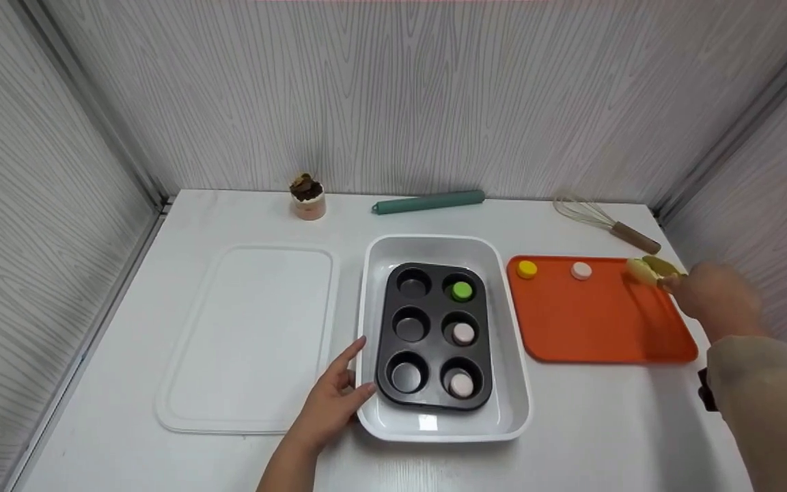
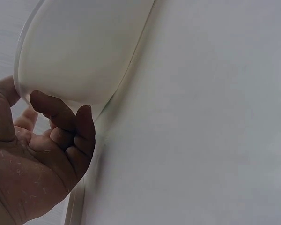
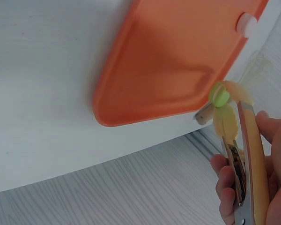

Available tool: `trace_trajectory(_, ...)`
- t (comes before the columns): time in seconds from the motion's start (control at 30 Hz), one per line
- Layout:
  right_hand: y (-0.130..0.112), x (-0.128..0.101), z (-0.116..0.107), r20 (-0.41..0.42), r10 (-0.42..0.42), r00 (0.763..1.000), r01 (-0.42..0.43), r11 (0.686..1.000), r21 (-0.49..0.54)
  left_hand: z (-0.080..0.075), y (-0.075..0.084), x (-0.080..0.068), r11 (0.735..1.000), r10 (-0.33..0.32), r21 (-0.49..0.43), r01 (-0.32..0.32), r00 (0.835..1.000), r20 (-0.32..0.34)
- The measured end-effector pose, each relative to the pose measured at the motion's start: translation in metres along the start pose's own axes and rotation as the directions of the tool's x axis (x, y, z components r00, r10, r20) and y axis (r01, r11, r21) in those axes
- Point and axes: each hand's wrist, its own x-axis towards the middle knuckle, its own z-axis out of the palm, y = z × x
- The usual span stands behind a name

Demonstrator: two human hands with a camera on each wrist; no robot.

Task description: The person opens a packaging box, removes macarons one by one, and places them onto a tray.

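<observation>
A black muffin tin (image 1: 434,311) with six cups lies in a white dish (image 1: 511,383). One green piece (image 1: 462,291) and two pink pieces (image 1: 463,333) fill its right column. My left hand (image 1: 335,396) rests against the dish's (image 2: 75,47) near left corner, its fingers (image 2: 68,136) touching the wall. My right hand (image 1: 714,301) grips yellow tongs (image 1: 653,270) over the far right corner of an orange tray (image 1: 598,321). In the right wrist view the tongs (image 3: 239,150) pinch a small green piece (image 3: 220,97). A yellow piece (image 1: 527,268) and a pink piece (image 1: 581,270) lie on the tray.
A white lid (image 1: 250,335) lies flat left of the dish. Along the back stand a small cup of brown bits (image 1: 307,197), a green rolling pin (image 1: 429,201) and a whisk (image 1: 605,220). Grey panel walls close in three sides.
</observation>
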Motion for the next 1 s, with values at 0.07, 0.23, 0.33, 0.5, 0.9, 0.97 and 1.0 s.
trace_trajectory(0.07, 0.001, -0.001, 0.002, 0.005, -0.008, 1.0, 0.008, 1.0, -0.005, 0.001, 0.0, -0.001, 1.0, -0.002, 0.001, 0.002, 1.0, 0.0)
trace_trajectory(0.23, 0.0, -0.001, 0.002, 0.007, -0.03, 1.0, 0.03, 0.999, -0.032, 0.001, 0.001, 0.0, 1.0, -0.007, -0.006, 0.007, 1.0, 0.008)
trace_trajectory(0.33, 0.0, 0.0, 0.003, 0.015, -0.029, 0.999, 0.03, 0.999, -0.044, 0.001, 0.001, 0.001, 1.0, -0.004, 0.006, 0.004, 1.0, 0.006)
trace_trajectory(0.5, 0.005, 0.004, 0.006, 0.014, -0.036, 0.999, 0.037, 0.997, -0.073, 0.002, 0.002, 0.001, 1.0, -0.015, 0.026, 0.015, 1.0, -0.004)
trace_trajectory(0.9, 0.009, 0.008, 0.008, 0.037, -0.008, 0.999, 0.011, 0.996, -0.085, 0.002, 0.002, 0.001, 0.999, -0.013, 0.04, 0.014, 1.0, -0.013)
trace_trajectory(0.97, 0.007, 0.007, 0.007, 0.018, -0.017, 1.0, 0.018, 0.997, -0.079, 0.001, 0.001, 0.001, 1.0, -0.011, 0.028, 0.012, 1.0, -0.012)
trace_trajectory(1.0, 0.006, 0.006, 0.006, 0.007, -0.023, 1.0, 0.023, 0.997, -0.074, 0.001, 0.001, 0.0, 1.0, -0.011, 0.021, 0.011, 1.0, -0.01)
